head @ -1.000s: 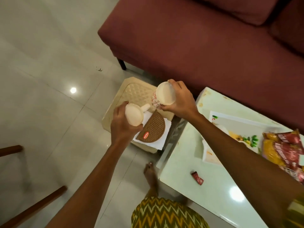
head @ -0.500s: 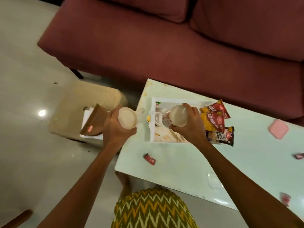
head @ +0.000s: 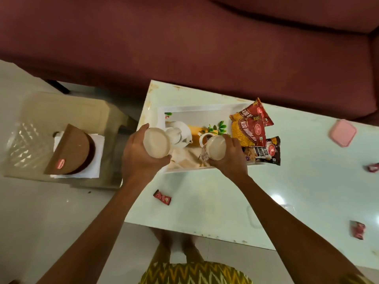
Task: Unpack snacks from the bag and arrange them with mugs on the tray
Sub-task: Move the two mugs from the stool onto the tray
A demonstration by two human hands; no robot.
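Mugs, two of them, both cream: the left hand (head: pixel 139 158) curls round one mug (head: pixel 156 144) from the side, and the right hand (head: pixel 230 160) grips the other mug (head: pixel 215 148) the same way. Both mouths face up towards the camera. The left mug is at the tray's left end, and the right mug is over its near right part, just beside the packets. Whether either mug touches the tray cannot be told

One white tray (head: pixel 196 109) with a printed teapot picture lies on the table (head: pixel 287 191). Three snack packets sit at its right end: two red and yellow ones, the top packet (head: pixel 258 113) partly under the second packet (head: pixel 247 131), and a dark peanut packet (head: pixel 264 153) nearest the front, overhanging the rim

Three small red sachets lie on the table: one (head: pixel 162 197) in front of the tray between the forearms, one (head: pixel 372 167) at the right edge, one (head: pixel 357 229) nearer the front right. A single pink square (head: pixel 343 133) lies well to the right of the tray

Left of the table stands one beige stool (head: pixel 51 107) carrying the brown bag (head: pixel 69 150) on white paper (head: pixel 98 152). A maroon sofa (head: pixel 184 48) runs behind
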